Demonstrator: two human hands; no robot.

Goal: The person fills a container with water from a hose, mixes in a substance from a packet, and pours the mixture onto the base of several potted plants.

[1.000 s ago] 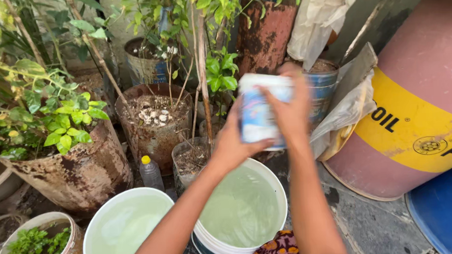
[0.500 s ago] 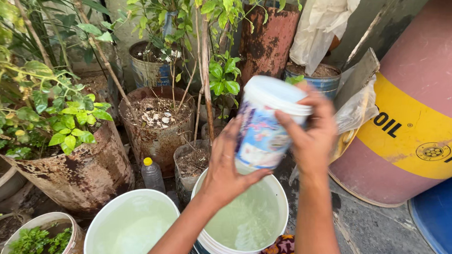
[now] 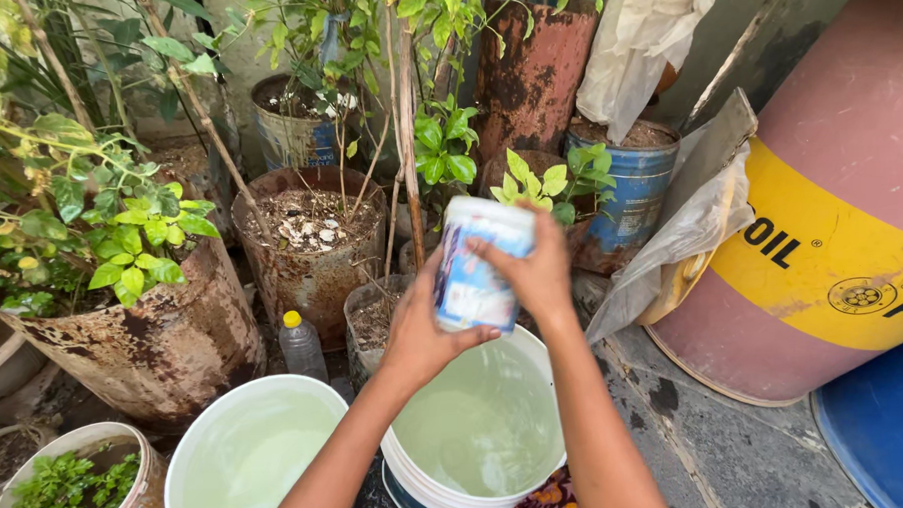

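both hands are gripping a white plastic tub with a blue label (image 3: pixel 475 263), the left hand (image 3: pixel 419 330) cupping its side and the right hand (image 3: pixel 534 271) closing over its top. the tub is hanging above a white bucket of water (image 3: pixel 477 423), beside a second water-filled bucket (image 3: pixel 248 451) and a rusty planter (image 3: pixel 311 249).

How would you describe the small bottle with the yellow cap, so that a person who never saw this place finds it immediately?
Start at the big rusty drum planter on the left, with its leafy green plant. Directly to its right, in front of the rusty pot of soil and white shells, stands the small clear plastic bottle, above the left white water bucket. It is the only slim, transparent, yellow-capped thing among wide containers.
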